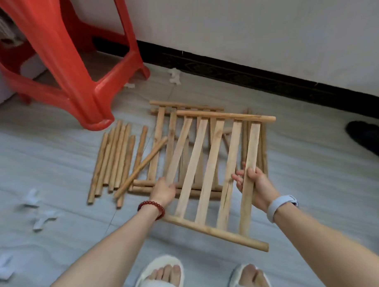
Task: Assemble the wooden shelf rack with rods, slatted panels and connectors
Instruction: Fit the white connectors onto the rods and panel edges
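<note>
Grey tile floor [290, 179], white wall [252, 27] w/ black skirting [229, 71].

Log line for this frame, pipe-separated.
step: lifting wooden slatted panel | left hand: grips slat | right hand: grips slat | floor: loose wooden rods, panel stack

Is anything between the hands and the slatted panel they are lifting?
No. The left hand grips a slat near the left side of the lifted slatted panel, and the right hand grips the rightmost slat. Other panels lie under it on the floor, with loose rods to the left.
</note>
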